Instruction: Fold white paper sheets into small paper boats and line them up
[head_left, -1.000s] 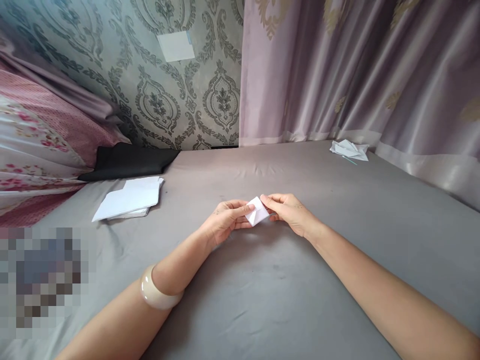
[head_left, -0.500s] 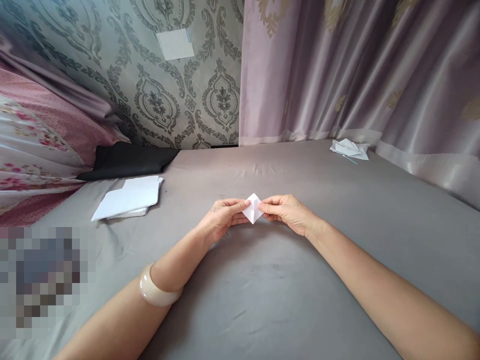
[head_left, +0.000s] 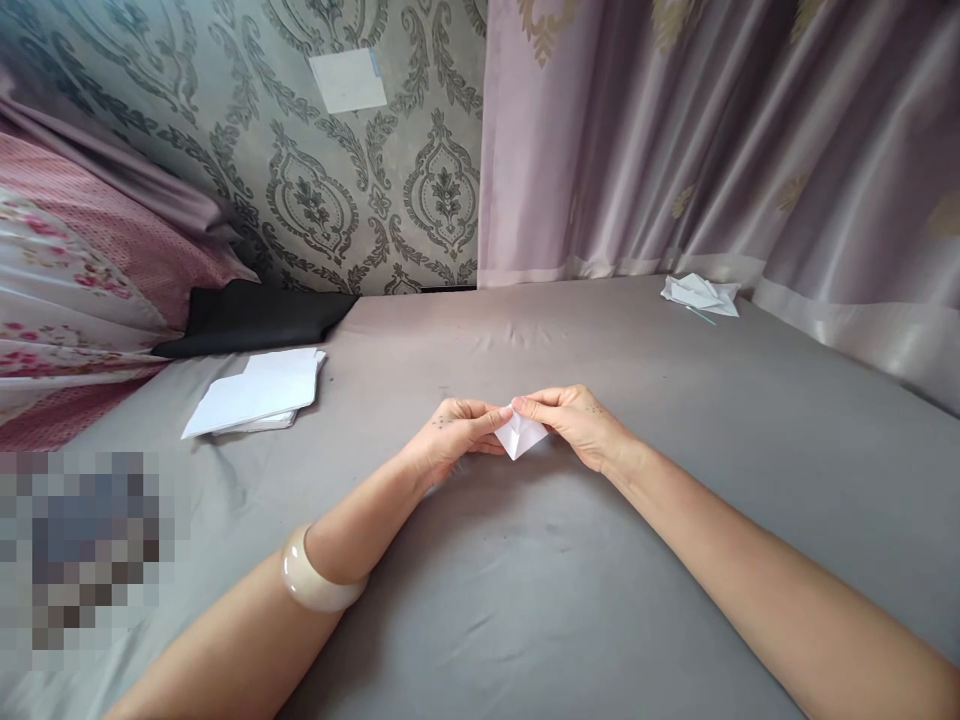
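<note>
Paper (head_left: 518, 440), folded small, just below the centre of the frame, one corner pointing down: my left hand (head_left: 448, 436) pinches it from the left and my right hand (head_left: 583, 422) from the right, thumbs uppermost, close together; sheets (head_left: 259, 392) at left, bangle (head_left: 319, 586) at lower left, white pile (head_left: 701, 293) at upper right

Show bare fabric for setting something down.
Bare gray fabric lies between left forearm and right forearm, and between black cloth and far-right white papers. Crowded: left, paper stack near that cloth; center, left hand and right hand holding folded paper.
</note>
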